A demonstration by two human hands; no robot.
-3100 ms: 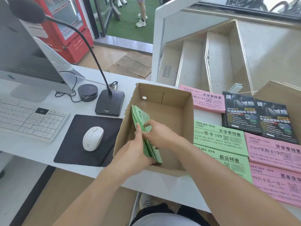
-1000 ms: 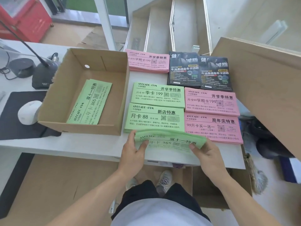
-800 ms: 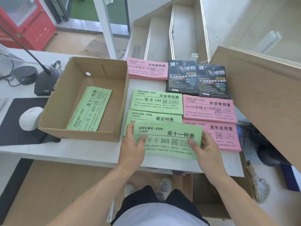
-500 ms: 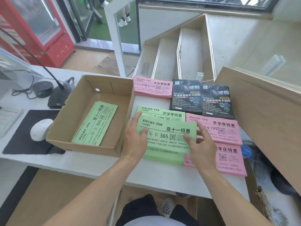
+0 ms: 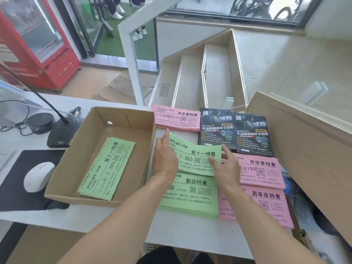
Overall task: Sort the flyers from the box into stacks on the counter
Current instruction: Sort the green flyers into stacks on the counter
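Note:
A bundle of green flyers (image 5: 198, 155) printed "365" lies slightly bowed over the upper green stack on the counter. My left hand (image 5: 164, 159) holds its left end, index finger straight along the edge. On its right end, my right hand (image 5: 226, 168) has the thumb on top. Just below lies another green stack (image 5: 192, 195). The open cardboard box (image 5: 76, 168) at the left holds a few more green "365" flyers (image 5: 106, 168). Pink stacks lie at the back (image 5: 177, 119) and at the right (image 5: 261, 168), (image 5: 266, 202). Black flyers (image 5: 236, 130) lie behind those.
A white mouse (image 5: 39, 176) on a black pad, a desk microphone base (image 5: 61, 134) and a round black puck (image 5: 39, 122) sit left of the box. A large cardboard sheet (image 5: 304, 149) leans at the right. Stairs descend behind the counter's (image 5: 114, 216) far edge.
I lifted a green bundle out of the box, carried it right and moved it from the counter's near edge up onto the upper green stack. A few flyers stayed in the box.

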